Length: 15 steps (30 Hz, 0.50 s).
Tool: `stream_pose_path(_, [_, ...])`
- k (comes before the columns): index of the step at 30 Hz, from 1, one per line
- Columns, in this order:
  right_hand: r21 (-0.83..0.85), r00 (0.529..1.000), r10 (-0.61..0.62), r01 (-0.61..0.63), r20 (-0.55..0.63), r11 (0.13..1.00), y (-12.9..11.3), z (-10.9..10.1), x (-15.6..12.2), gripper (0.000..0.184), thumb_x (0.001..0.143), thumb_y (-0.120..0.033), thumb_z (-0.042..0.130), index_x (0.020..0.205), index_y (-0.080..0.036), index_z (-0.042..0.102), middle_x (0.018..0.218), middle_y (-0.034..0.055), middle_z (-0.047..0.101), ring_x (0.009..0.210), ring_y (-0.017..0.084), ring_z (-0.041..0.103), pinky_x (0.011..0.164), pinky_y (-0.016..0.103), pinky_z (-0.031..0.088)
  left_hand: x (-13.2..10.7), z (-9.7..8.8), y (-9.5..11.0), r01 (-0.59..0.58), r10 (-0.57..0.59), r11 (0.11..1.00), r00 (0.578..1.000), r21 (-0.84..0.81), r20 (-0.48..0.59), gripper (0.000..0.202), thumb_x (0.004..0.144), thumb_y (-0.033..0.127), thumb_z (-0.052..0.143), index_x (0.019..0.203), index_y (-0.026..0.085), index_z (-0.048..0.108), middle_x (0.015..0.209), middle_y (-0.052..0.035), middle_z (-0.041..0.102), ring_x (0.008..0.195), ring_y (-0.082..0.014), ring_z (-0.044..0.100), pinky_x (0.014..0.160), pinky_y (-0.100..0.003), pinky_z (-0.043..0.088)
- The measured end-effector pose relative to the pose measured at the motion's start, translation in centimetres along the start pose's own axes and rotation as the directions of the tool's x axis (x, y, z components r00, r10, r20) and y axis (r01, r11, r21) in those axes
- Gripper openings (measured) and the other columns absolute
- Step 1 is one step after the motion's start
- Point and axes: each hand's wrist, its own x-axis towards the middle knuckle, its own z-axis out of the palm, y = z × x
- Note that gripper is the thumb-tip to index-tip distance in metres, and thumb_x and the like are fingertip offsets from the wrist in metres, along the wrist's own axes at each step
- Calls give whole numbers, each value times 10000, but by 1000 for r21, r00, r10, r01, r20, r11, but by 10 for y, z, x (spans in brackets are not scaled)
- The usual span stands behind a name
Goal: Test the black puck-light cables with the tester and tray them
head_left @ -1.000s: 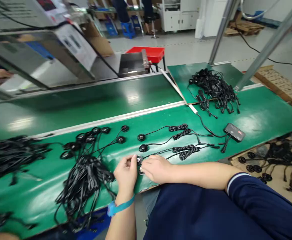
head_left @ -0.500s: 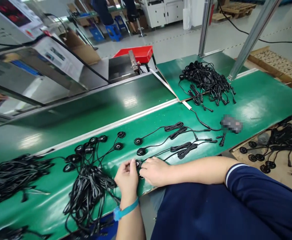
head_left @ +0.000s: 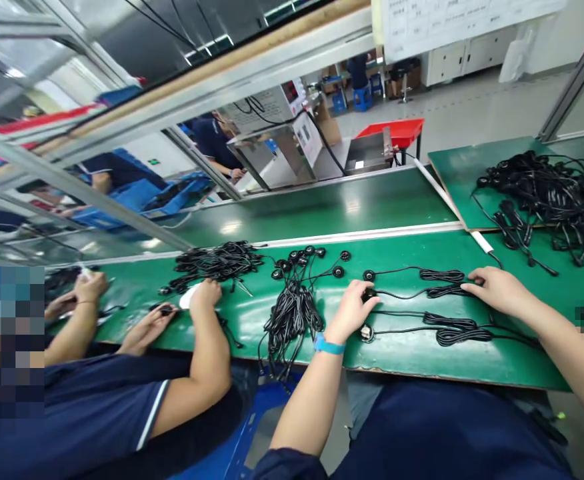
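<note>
My left hand (head_left: 355, 310), with a blue wristband, has its fingers closed around a round black cable head (head_left: 369, 294). My right hand (head_left: 497, 292) is held with thumb and forefinger apart at the right end of a coiled black cable (head_left: 447, 291); its other fingers are partly hidden. Above my left hand lies another round head (head_left: 369, 275), joined to a bundled cable (head_left: 442, 274). Two more cable bundles (head_left: 465, 335) lie nearer to me. At the end of one is a head with a pale face (head_left: 367, 333).
Left of my hand is a heap of black cables (head_left: 295, 317) with round heads. A larger pile (head_left: 552, 200) sits on a raised green board at right. A co-worker's hands (head_left: 155, 325) hold small parts at left. Metal frame bars (head_left: 202, 163) stand behind the green bench (head_left: 402, 360).
The view has swung left, bringing co-workers in. My hands, close together before at one round head, are now apart: the right has moved to the coiled cables, the left to another head.
</note>
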Motion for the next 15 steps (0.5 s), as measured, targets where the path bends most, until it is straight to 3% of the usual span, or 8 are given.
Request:
stream_pose_path(4, [-17, 991, -18, 20, 133, 1000, -17, -4, 21, 261, 898, -443, 673, 787, -207, 670, 697, 80, 682, 607, 214, 633, 530, 305, 401, 15, 7, -4, 59, -58, 998, 998, 26, -15, 131, 890, 313, 712, 932, 189, 706, 912, -65, 703, 898, -220, 648, 843, -356, 513])
stream_pose_path(9, [-34, 986, -6, 12, 167, 999, -50, -20, 41, 312, 878, -324, 766, 632, -189, 628, 664, 86, 671, 614, 196, 628, 566, 294, 402, 15, -4, -9, 139, -137, 989, 990, 57, -45, 187, 869, 375, 667, 865, 190, 695, 890, -69, 728, 840, -213, 660, 796, -338, 500])
stream_pose_path(11, [-28, 989, 30, -26, 143, 999, -61, -20, 44, 268, 853, -303, 805, 666, -173, 663, 724, 107, 691, 682, 218, 655, 619, 297, 437, 14, -11, -9, 170, -167, 982, 985, 83, -50, 257, 860, 441, 624, 848, 191, 683, 864, -75, 731, 812, -225, 663, 785, -352, 501])
stream_pose_path(15, [15, 995, 98, -98, 27, 995, -74, -21, 44, 111, 928, -226, 699, 935, -122, 736, 1009, 189, 708, 905, 266, 688, 790, 327, 496, 22, -23, -14, 209, -208, 963, 978, 168, -28, 413, 810, 591, 567, 825, 188, 661, 764, -95, 712, 721, -273, 660, 709, -396, 506])
